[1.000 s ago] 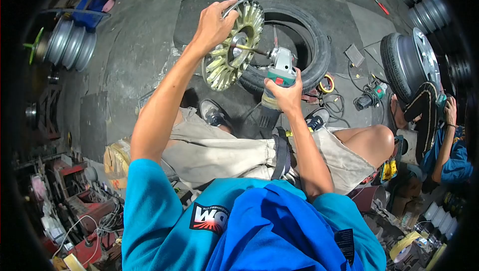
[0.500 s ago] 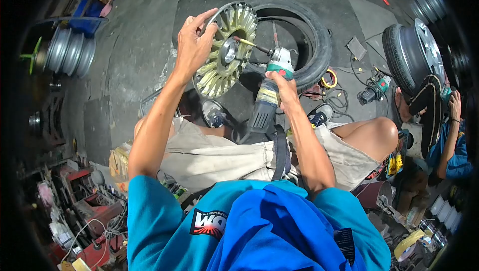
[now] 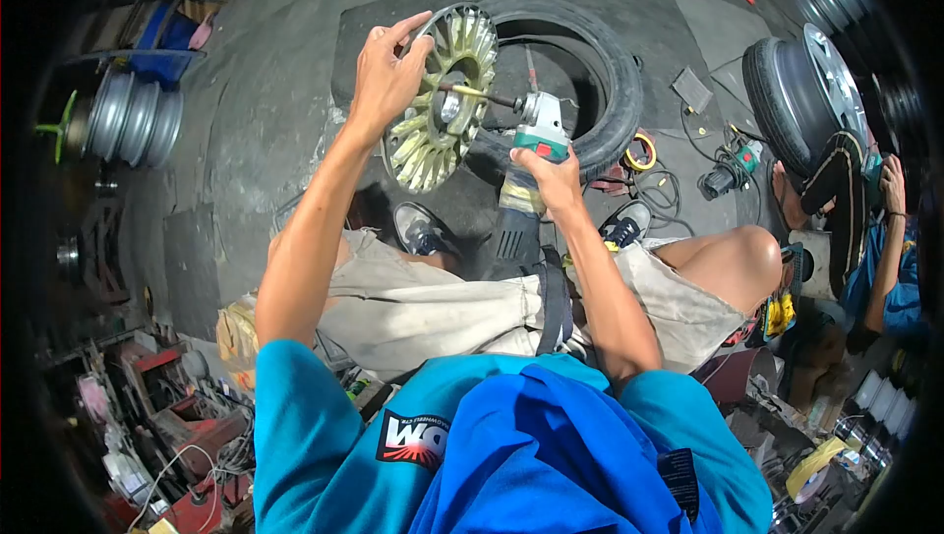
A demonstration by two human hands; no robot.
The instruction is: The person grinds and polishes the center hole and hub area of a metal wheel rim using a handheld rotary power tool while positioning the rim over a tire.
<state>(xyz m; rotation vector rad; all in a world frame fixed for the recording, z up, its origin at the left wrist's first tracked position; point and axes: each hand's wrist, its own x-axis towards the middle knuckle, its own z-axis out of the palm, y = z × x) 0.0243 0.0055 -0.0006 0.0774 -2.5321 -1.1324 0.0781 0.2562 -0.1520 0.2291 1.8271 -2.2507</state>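
Observation:
My left hand is closed on the upper left edge of a spoked alloy wheel, which stands tilted with its yellowish spokes in view. In my right hand is a green and grey angle grinder, gripped around its body with the thumb across the top. A long thin shaft runs from the grinder's head to the wheel, its pale tip lying in front of the hub area. Whether the tip touches the metal, I cannot tell. Behind them a black tyre lies flat on a dark mat.
A second grinder with looped cables lies on the floor at right, near a yellow tape roll. Further right, a person sits beside a tyred wheel. Bare rims stand at left; cluttered tools fill the lower left.
The grinder has shifted slightly left, and its shaft now sits lower and flatter across the wheel's middle. Both hands keep their hold.

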